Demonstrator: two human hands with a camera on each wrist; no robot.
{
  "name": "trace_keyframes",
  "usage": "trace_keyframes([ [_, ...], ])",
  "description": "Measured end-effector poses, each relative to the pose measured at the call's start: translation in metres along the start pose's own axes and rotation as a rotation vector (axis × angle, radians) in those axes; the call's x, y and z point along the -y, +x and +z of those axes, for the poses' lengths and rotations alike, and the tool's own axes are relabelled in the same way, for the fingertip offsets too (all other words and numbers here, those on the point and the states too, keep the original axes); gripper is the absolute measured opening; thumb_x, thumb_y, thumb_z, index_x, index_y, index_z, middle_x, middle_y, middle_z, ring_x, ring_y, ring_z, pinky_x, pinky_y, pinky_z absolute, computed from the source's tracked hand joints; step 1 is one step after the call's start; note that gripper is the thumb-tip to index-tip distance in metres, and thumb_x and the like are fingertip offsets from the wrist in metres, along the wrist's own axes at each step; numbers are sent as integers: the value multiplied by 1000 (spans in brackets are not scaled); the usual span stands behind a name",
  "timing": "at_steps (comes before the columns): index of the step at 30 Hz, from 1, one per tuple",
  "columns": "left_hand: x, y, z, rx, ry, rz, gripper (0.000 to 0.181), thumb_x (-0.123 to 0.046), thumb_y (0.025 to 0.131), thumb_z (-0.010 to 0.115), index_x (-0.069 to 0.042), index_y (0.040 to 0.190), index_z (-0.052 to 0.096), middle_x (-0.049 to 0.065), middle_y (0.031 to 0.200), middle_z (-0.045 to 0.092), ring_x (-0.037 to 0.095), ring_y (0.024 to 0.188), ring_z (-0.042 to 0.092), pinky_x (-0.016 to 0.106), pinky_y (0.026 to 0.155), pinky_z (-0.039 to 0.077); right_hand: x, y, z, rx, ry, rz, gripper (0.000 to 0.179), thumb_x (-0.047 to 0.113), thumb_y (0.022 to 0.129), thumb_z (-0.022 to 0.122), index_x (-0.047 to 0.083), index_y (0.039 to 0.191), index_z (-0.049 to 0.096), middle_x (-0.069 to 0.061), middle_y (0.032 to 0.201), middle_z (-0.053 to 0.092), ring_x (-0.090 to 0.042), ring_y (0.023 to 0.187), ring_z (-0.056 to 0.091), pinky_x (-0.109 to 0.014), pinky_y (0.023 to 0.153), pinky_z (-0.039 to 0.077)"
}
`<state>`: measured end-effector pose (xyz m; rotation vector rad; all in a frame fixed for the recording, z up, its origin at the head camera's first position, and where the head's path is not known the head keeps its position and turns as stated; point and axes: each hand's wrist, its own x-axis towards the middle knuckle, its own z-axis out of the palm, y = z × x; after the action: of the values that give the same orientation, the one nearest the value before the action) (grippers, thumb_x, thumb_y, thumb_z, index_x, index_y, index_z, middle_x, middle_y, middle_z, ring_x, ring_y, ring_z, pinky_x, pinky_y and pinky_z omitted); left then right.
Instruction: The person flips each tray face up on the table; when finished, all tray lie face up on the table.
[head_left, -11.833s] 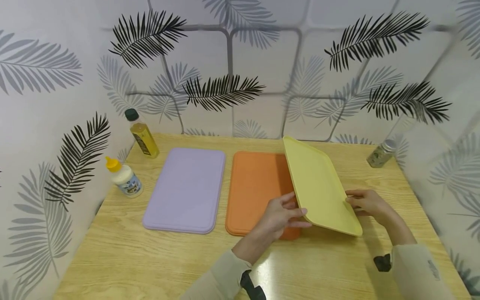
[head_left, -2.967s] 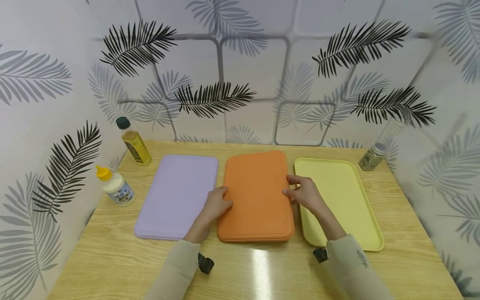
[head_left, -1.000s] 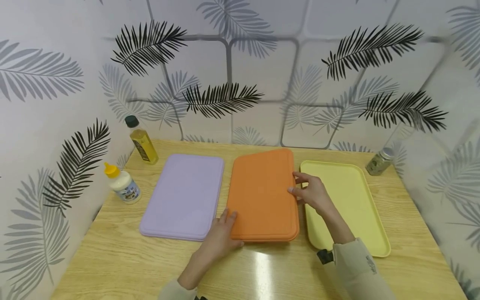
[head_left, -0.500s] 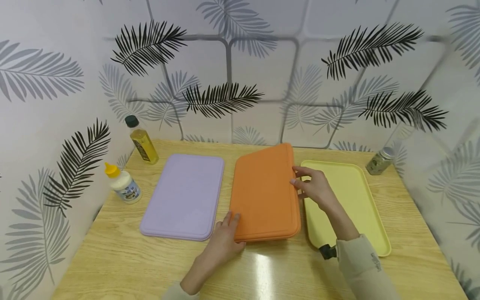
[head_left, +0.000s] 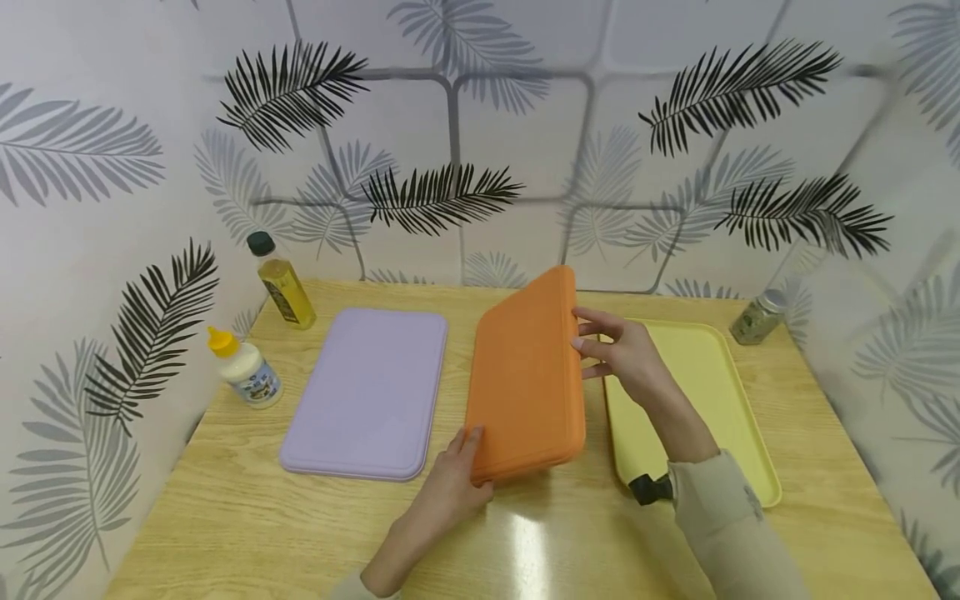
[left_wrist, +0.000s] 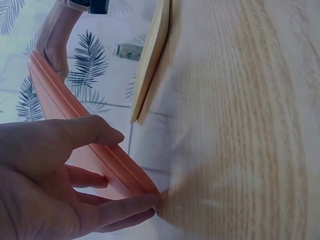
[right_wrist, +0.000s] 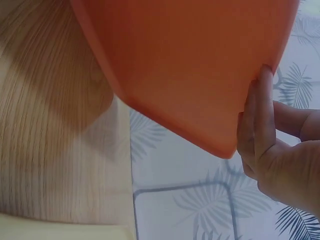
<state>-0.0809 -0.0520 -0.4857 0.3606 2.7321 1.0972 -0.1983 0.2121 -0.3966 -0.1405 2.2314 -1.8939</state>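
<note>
An orange tray (head_left: 525, 375) is tilted steeply in the head view, its right edge raised and its left edge low, close over the table. My left hand (head_left: 450, 483) pinches its near left corner; in the left wrist view the thumb lies along the front edge and the fingers sit on the tray's broad outer face. My right hand (head_left: 626, 354) grips the raised right edge, thumb on the outer face, fingers round behind. The tray's other face (right_wrist: 190, 60) shows in the right wrist view, smooth with a rim.
A lilac tray (head_left: 367, 392) lies bottom-up to the left; a yellow tray (head_left: 697, 400) lies rim-up at right, partly behind my right arm. An oil bottle (head_left: 285, 287) and a yellow-capped white bottle (head_left: 251, 371) stand at left, a spice jar (head_left: 759, 317) back right.
Earlier, both hands held the yellow tray tilted partly over the orange one; it now lies flat at right. The orange tray's right edge has risen, and my left hand shifted to its near corner.
</note>
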Motion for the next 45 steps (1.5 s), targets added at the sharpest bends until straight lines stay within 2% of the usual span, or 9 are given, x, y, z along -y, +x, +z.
trace_keyframes([
  [4,-1,1,0,-5,-55,4,78,-9,79,72,5,146,33,39,141,34,57,122,41,59,99,40,8,4,6,3,49,-8,56,12,92,66,14,144,46,-16,120,50,-19,89,60,-39,68,59],
  [8,-3,1,0,-2,-123,-10,78,-6,79,72,6,145,33,33,143,38,49,129,39,55,105,35,16,5,12,-6,101,-13,55,9,92,66,14,144,47,-15,116,51,-18,87,60,-36,67,59],
  [14,-8,-1,1,-47,-151,2,73,-5,78,70,7,142,38,29,138,47,45,123,48,53,102,41,26,6,22,-52,124,-5,54,8,91,66,13,142,49,-12,113,52,-18,85,61,-38,69,59],
  [18,-12,-2,2,-75,-164,13,70,-4,79,69,7,141,40,30,131,52,39,111,57,48,92,49,34,8,28,-62,142,-7,55,7,91,66,13,143,48,-12,112,52,-18,84,62,-38,69,59],
  [20,-14,-2,4,-80,-173,15,69,-5,79,68,7,141,40,31,126,56,33,99,61,40,81,53,38,9,31,-60,159,-11,56,5,91,66,12,143,47,-11,110,52,-17,82,62,-36,67,59],
  [25,-20,-3,8,-99,-210,10,68,-2,76,65,9,139,42,29,118,61,23,81,57,25,62,49,45,10,39,-58,209,3,59,1,90,65,9,145,44,-10,108,51,-16,80,62,-34,65,59],
  [33,-27,-4,11,-139,-267,-39,69,3,72,60,5,140,44,22,122,62,27,90,63,29,64,50,52,16,50,-38,254,24,59,-1,88,67,10,142,47,-12,108,55,-19,80,63,-38,69,59],
  [38,-29,-3,13,-168,-350,-13,68,8,73,58,5,139,44,22,131,57,33,99,67,30,68,56,54,22,57,-46,291,36,59,-2,87,67,9,141,48,-14,110,57,-19,77,63,-38,68,59],
  [45,-35,0,11,-259,-397,2,60,9,77,61,2,135,49,21,125,61,36,103,65,38,78,57,56,30,69,-80,293,29,58,-2,86,69,9,140,50,-12,107,56,-19,76,65,-45,73,57],
])
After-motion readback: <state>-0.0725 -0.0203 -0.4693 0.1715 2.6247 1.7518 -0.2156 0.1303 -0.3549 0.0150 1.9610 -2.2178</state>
